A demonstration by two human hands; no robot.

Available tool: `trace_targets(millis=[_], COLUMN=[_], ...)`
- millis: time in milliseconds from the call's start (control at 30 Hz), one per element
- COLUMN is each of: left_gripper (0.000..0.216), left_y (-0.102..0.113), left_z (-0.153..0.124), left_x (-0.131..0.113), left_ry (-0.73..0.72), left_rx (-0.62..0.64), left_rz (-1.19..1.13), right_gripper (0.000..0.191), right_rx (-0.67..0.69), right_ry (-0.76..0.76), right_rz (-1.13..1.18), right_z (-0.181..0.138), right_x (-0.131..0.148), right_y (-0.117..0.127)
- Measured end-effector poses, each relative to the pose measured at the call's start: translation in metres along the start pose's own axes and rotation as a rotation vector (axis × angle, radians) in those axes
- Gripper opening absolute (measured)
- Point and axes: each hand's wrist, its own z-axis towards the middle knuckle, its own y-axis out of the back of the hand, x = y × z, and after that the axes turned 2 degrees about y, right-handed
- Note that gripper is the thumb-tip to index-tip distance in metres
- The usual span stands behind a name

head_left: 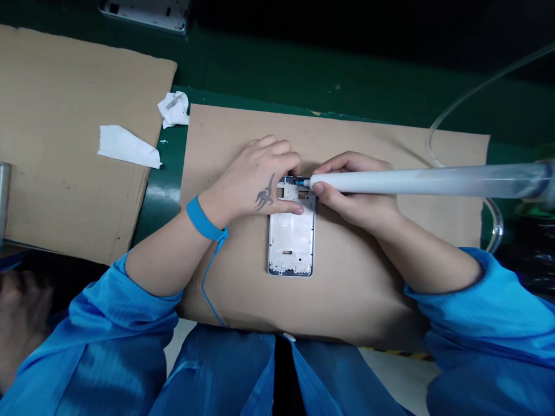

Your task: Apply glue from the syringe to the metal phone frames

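Atop the green table (pixel 303 75), a tan cardboard sheet (pixel 359 289) carries a white metal phone frame (pixel 291 242) near its middle; the left hand (pixel 254 179), fingers spread, pins the frame steady while the right hand (pixel 355 193) clenches a large clear syringe (pixel 416 182), its blue tip (pixel 299 182) at the frame's top edge.

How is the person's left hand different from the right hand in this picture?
The left hand lies over the top of the white phone frame, while the right hand pinches a large syringe at the frame's top edge. The left wrist wears a blue wrist strap, but the right wrist shows none. The left hand has a dark tattoo; the right shows none. Both hands are bare and come from blue sleeves.
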Motion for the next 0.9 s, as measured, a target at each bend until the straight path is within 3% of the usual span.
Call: trace_targets(millis=[367, 900], left_gripper=[0.077, 0.084], left_y=[0.0001, 0.0004], left_z=[-0.0003, 0.0004], left_x=[0.0000, -0.0004], left_ry=[-0.003, -0.011], left_rx=[0.003, -0.007], left_rz=[0.006, -0.039], right_gripper=[0.026, 0.041], right_rx=[0.016, 0.007], right_ry=[0.001, -0.036], right_rz=[0.016, 0.042], right_z=[-0.0008, -0.0030], right_x=[-0.0023, -0.0037], right_y=[0.0020, 0.0009])
